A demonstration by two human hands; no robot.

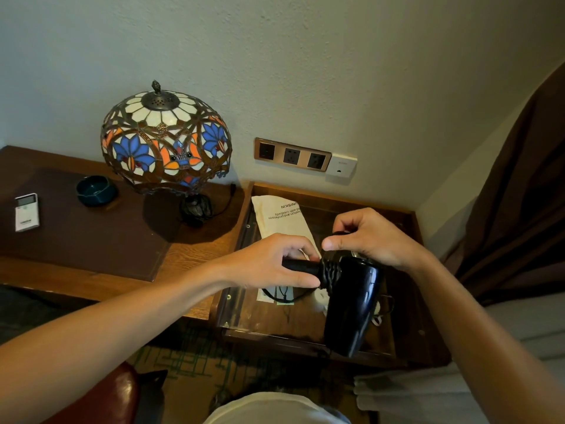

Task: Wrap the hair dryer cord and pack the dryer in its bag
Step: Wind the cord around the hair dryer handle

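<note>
Black hair dryer [351, 304] held over the glass-topped side table [406, 341], 1 unit, barrel pointing near and down. Left hand [275, 264] grips the handle, fingers and thumb curled round it. Right hand [371, 237] sits on top of the dryer body, thumb and fingers pinching the cord [330, 272] where its coils wrap the handle's base; exact pinch point partly hidden. 1 loose loop of cord hangs under the left hand, down to the table top. 1 cream bag [279, 218] with printed text lies flat on the table, far-left of the dryer, partly under the left hand. On the wall beyond: 1 copper-framed plate with 3 sockets [293, 155], plus 1 white wall plate [341, 165] just right of it. Left, on the wooden desk [195, 240]: 1 stained-glass lamp [166, 142], 1 dark teal bowl [96, 191], 1 white remote [27, 212], 1 brown desk mat [76, 237]. Brown curtain [519, 191] at far right.
</note>
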